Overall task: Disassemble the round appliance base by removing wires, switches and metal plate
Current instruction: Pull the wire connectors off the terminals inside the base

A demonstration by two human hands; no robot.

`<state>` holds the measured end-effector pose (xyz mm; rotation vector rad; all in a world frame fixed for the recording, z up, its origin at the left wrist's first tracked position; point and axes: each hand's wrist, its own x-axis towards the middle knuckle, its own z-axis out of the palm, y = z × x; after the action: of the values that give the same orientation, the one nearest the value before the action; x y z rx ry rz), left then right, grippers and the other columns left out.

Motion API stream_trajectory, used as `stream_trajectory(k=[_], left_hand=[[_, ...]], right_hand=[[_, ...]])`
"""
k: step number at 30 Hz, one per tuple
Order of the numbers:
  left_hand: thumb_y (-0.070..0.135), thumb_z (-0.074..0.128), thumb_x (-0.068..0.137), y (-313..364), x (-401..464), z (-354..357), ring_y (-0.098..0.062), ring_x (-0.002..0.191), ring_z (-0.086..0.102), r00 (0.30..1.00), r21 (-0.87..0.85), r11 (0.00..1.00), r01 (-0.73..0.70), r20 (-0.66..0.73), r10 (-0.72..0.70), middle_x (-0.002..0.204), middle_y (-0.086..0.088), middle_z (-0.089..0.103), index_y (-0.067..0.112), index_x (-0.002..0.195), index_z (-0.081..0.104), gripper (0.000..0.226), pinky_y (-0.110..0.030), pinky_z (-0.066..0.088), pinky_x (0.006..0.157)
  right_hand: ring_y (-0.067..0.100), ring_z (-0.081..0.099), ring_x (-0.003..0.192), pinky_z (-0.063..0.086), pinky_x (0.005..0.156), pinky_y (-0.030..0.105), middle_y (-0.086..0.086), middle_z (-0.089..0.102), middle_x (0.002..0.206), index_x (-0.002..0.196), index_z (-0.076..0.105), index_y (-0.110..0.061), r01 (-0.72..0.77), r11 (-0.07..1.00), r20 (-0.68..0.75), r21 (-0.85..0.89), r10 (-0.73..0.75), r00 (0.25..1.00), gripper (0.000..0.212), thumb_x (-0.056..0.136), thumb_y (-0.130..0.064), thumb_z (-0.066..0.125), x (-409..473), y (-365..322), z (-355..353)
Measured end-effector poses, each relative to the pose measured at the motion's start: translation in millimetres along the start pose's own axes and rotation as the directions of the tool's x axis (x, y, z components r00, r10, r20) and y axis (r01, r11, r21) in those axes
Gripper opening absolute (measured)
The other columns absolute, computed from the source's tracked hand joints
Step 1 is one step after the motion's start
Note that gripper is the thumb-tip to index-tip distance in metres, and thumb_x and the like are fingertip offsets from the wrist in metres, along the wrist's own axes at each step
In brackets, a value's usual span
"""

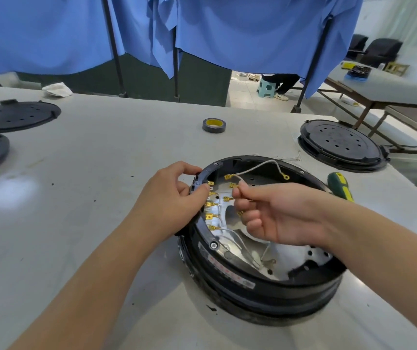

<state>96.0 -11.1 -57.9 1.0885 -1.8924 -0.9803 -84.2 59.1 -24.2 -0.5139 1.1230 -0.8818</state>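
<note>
Two fingertips of the right hand (273, 215), thumb and forefinger, pinch a thin off-white braided wire (257, 168) just behind a brass spade connector; the other three fingers curl loosely below, holding nothing that I can make out. From the pinch the wire arcs up and over to a brass ring terminal (286, 177) hanging above the far inner part of the base.

Left hand (172, 198): fingers curled over the left rim of the round black plastic appliance base (260, 286), thumb on the outer wall, forefinger tip touching the rim just beside a row of brass spade terminals (210, 204). It grips the rim.

Base sits open side up on the pale grey work table (101, 198), in front of the person, slightly right of centre. Inside it lies a shiny perforated metal plate (300, 261), with more thin pale wires running across its near part. Silver screw head (213, 245) visible on the near-left rim. White label with red print on the outer wall; text too small to read.

Around it: green-and-yellow-handled screwdriver (341, 186) just beyond the right forearm, lying on the table near the base. Roll of dark tape with a yellow core (214, 125) farther back, well apart. Black perforated round cover (342, 145) at far right; two more black round covers (15, 116) at far left. Crumpled white cloth (57, 89) at the far table edge. Blue fabric curtains (227, 29) hang behind.
</note>
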Motion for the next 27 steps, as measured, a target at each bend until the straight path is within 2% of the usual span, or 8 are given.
stream_trajectory(k=[4,10,17,22,27], left_hand=[[0.026,0.066,0.087,-1.6,0.1,-1.2,-0.014,0.044,0.04,1.0,0.003,1.0,0.006,0.007,-0.006,0.039,0.009,0.037,0.031,0.098,0.062,0.013,-0.036,0.047,0.05],[0.026,0.066,0.087,-2.7,0.2,0.3,-0.014,0.045,0.04,1.0,-0.006,1.0,0.013,-0.009,-0.013,0.04,0.008,0.037,0.032,0.098,0.062,0.014,-0.035,0.047,0.049],[0.026,0.066,0.086,-3.6,0.7,0.0,-0.015,0.046,0.043,1.0,-0.01,1.0,0.012,-0.008,-0.012,0.041,0.007,0.04,0.033,0.098,0.062,0.014,-0.034,0.046,0.048],[0.026,0.067,0.086,-5.0,1.5,0.7,-0.015,0.047,0.042,1.0,-0.036,0.999,0.026,-0.017,-0.026,0.044,0.005,0.04,0.032,0.099,0.063,0.015,-0.031,0.043,0.048],[0.025,0.067,0.086,-7.5,2.3,-0.4,-0.015,0.046,0.041,0.999,-0.051,0.998,0.033,-0.028,-0.034,0.044,0.004,0.04,0.032,0.099,0.063,0.015,-0.03,0.041,0.048]], right_hand=[[0.006,0.039,0.043,0.042,0.041,0.017,-0.003,0.048,0.06,0.08,0.058,-0.013,0.015,1.0,0.014,-0.008,-0.015,1.0,0.022,0.094,-0.029,0.051,-4.1,-3.8,-0.5],[0.006,0.039,0.042,0.042,0.041,0.016,-0.004,0.048,0.06,0.077,0.064,-0.014,0.06,0.997,0.051,-0.049,-0.058,0.997,0.018,0.082,-0.031,0.061,-4.7,-2.4,0.0],[0.003,0.034,0.041,0.038,0.039,0.014,-0.007,0.052,0.058,0.07,0.072,-0.02,0.173,0.945,0.034,-0.278,-0.17,0.985,0.021,0.077,-0.038,0.063,-5.3,-2.0,3.6],[0.004,0.036,0.041,0.038,0.041,0.016,-0.006,0.054,0.058,0.07,0.071,-0.019,0.246,0.904,-0.026,-0.349,-0.271,0.962,0.032,0.095,-0.032,0.055,-3.1,-1.5,3.1],[0.005,0.039,0.042,0.04,0.043,0.017,-0.007,0.054,0.055,0.075,0.068,-0.016,0.308,0.865,-0.102,-0.396,-0.374,0.922,0.032,0.099,-0.03,0.05,-3.4,-4.5,4.8]])
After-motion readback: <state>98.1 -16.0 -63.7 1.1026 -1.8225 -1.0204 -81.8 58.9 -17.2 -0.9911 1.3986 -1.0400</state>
